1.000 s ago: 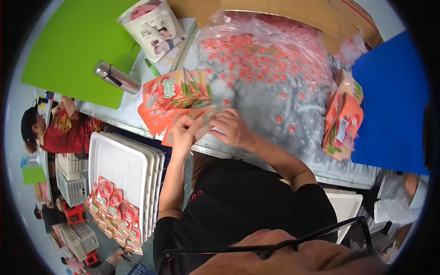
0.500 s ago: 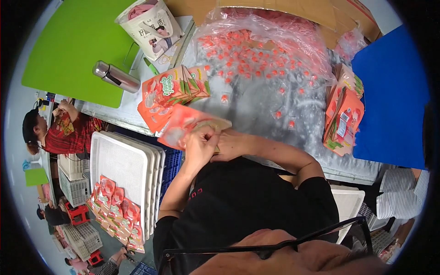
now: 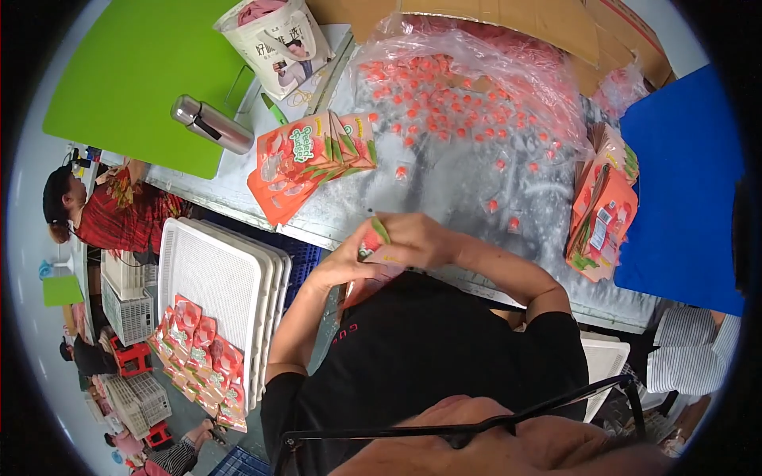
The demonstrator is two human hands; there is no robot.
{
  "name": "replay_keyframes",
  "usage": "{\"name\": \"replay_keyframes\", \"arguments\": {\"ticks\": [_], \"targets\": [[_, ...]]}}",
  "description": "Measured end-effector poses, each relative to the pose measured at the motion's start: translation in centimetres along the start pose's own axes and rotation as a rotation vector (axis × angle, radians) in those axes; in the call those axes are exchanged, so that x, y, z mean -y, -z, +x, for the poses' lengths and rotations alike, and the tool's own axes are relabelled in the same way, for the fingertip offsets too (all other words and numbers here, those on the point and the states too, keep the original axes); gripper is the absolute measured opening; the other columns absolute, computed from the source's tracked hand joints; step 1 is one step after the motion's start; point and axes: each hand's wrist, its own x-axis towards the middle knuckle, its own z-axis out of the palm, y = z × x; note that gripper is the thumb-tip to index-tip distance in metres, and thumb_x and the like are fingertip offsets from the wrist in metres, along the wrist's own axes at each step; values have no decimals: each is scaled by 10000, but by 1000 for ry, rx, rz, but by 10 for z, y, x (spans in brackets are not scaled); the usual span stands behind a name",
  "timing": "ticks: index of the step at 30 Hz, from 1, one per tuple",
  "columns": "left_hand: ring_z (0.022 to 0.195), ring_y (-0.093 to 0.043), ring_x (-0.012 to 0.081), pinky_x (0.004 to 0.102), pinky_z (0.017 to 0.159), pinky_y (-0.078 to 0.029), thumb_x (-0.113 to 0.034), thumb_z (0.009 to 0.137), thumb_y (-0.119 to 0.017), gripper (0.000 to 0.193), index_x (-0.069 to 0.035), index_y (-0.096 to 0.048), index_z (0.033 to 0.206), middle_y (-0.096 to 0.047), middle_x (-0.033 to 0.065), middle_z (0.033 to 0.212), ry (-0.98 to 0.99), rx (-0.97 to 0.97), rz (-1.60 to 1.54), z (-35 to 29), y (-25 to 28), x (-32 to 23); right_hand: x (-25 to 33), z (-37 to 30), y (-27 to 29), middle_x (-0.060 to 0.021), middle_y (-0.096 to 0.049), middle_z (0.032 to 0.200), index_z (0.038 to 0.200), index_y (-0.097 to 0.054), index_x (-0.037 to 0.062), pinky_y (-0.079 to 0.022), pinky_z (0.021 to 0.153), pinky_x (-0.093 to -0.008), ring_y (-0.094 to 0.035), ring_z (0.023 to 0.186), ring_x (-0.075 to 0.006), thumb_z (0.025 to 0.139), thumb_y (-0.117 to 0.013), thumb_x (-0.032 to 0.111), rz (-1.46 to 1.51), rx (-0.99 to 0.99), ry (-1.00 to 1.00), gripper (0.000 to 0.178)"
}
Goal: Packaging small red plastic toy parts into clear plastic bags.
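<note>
A red and pink candy pouch (image 3: 371, 286) is held in front of my body at the table's near edge. My left hand (image 3: 343, 260) grips it from the left, and my right hand (image 3: 422, 240) is closed on its upper edge. My fingers hide most of the pouch. Just beyond my hands lies a fanned stack of flat red pouches (image 3: 295, 151). Small wrapped red candies (image 3: 444, 111) spread across the far part of the grey table (image 3: 440, 190). A few single ones lie closer to me.
A steel flask (image 3: 214, 124), a green-handled cutter (image 3: 275, 109) and a white tote bag (image 3: 278, 51) stand or lie at left. More pouches (image 3: 601, 222) lie at right by a blue board (image 3: 675, 190). Filled pouches (image 3: 202, 349) rest on a white tray (image 3: 210, 270). A person (image 3: 119, 202) sits at left.
The pouch has come off the fanned stack's edge and down toward my body, now standing more upright. My right hand has moved up to its top edge; the view has shifted slightly.
</note>
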Motion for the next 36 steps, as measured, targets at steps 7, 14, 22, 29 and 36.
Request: {"name": "replay_keyframes", "arguments": {"ticks": [7,14,22,29,36], "targets": [[1150,-520,149,322,1027,-397,76,681,-657,732,-45,-439,1369,-553,39,1199,-172,-467,-95,-17,-4,25,-121,6,-3,-188,-485,1393,1258,-619,160,-261,1082,-645,-364,1359,-389,856,-675,430,-957,-449,-480,488],[1158,-537,165,329,1008,-420,93,672,-656,754,-45,-439,1381,-571,52,1213,-161,-500,-178,-26,-8,34,-179,17,31,-125,-387,1506,1364,-554,220,-184,1100,-684,-240,1428,-406,857,-607,556,-967,-314,-852,610],[1081,-553,145,300,947,-453,97,641,-600,677,-45,-477,1291,-568,35,1141,-178,-548,-238,-18,-5,28,-141,-56,-6,-121,-398,1512,1502,-372,169,-248,1125,-510,-322,1413,-355,947,-474,555,-354,-519,-532,684],[1114,-553,161,329,996,-423,73,660,-624,687,-48,-468,1318,-577,50,1166,-202,-547,-241,-25,5,40,-107,-95,33,-143,-343,1551,1522,-297,50,-219,1166,-418,-369,1407,-273,1022,-270,565,450,-932,-580,719],[1145,-555,170,341,1026,-408,86,678,-654,717,-54,-465,1355,-590,47,1199,-223,-613,-234,-29,-5,26,-113,-77,29,-141,-424,1488,1437,-453,79,-270,1146,-438,-421,1357,-308,1033,-378,414,-58,-750,-660,530]]}}
